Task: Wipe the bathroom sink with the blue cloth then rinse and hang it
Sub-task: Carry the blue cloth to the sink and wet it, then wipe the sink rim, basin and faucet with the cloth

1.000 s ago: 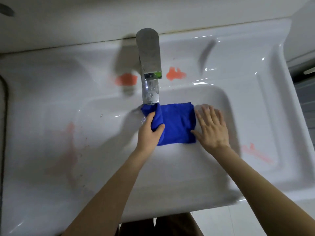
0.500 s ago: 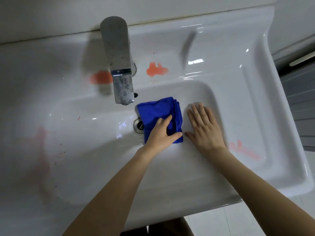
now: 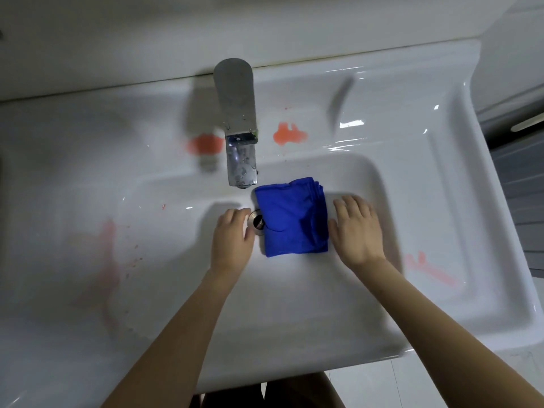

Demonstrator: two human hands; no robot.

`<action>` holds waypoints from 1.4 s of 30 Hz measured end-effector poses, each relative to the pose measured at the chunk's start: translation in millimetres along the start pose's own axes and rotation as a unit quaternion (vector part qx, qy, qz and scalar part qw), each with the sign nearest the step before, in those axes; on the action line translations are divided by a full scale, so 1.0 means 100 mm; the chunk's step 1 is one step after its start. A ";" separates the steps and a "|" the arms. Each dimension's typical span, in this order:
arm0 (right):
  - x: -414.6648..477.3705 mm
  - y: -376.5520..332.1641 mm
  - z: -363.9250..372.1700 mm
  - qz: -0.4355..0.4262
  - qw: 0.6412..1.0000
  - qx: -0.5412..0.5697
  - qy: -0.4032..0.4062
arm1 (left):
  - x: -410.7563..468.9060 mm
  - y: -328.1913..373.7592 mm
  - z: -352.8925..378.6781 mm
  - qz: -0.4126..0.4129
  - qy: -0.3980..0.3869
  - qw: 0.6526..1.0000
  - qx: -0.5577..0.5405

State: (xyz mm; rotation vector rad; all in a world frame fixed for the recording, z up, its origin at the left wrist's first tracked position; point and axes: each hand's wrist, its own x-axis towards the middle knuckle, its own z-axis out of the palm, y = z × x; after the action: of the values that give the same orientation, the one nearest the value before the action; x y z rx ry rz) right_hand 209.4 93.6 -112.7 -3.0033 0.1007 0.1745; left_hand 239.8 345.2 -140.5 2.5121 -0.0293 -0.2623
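So the blue cloth (image 3: 291, 216) is sitting folded in the bottom of the sink (image 3: 382, 304) basin, just under and a touch right of the faucet (image 3: 238, 128) spout, with its left edge lapping over part of the metal drain (image 3: 255, 222). It lies right between the 2 hands, neither one gripping it. The left hand (image 3: 232, 237) rests flat on the porcelain just left of the cloth, fingers (image 3: 234, 216) loosely together and curled a bit by the drain rim, holding nothing. The right hand (image 3: 356, 228) is palm down on the other side, fingers (image 3: 350, 204) slightly spread, its thumb side touching or nearly touching the cloth's right edge, can't say which. So from the left fingers the cloth is to the right, from the right fingers it's to the left, and the right hand looks a bit closer. The folded pad is a rough rectangle, long axis running away from the person toward the faucet, layered edges stacked along the far right corner. Looks like soft microfiber, fuzzy and floppy, so I'd guess it bunches up rather than slides as 1 piece. The sink is glossy white ceramic with orange-red stains (image 3: 290, 135) on the ledge either side of the faucet and fainter smears on the counter parts left and right, so the wiping still looks mostly undone to me.
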 end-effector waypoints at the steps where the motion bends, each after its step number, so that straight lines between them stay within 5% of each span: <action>1: 0.02 -0.12 -0.02 0.029 0.998 0.046 -0.014 | -0.01 -0.10 -0.02 0.003 0.004 0.999 0.047; 9: 0.14 -0.75 0.19 0.206 0.963 0.148 -0.091 | -0.16 -0.50 -0.05 0.018 -0.023 0.990 0.135; 12: 0.16 -0.74 0.20 0.328 0.884 0.324 -0.079 | -0.15 -0.48 -0.06 0.010 -0.027 0.992 0.125; 15: 0.17 -0.74 0.21 0.360 0.835 0.402 -0.111 | -0.14 -0.47 -0.07 0.004 -0.036 0.993 0.117; 25: -0.03 -0.85 -0.26 0.232 0.791 0.564 -0.052 | -0.20 -0.39 -0.45 -0.044 -0.102 0.994 0.025; 33: -0.51 -1.14 -1.26 0.137 0.785 0.604 -0.027 | -0.95 -0.02 -1.54 0.002 0.025 0.999 -0.040; 42: -0.98 -1.67 -1.38 0.044 0.812 0.565 -0.142 | -2.24 -0.50 -1.90 -0.055 0.156 0.986 -0.001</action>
State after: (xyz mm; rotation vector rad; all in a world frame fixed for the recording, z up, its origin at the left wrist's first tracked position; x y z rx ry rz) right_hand 140.2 246.0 56.3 -1.7531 0.2164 0.3958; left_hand 55.5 512.9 22.9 2.5279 0.2350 0.0896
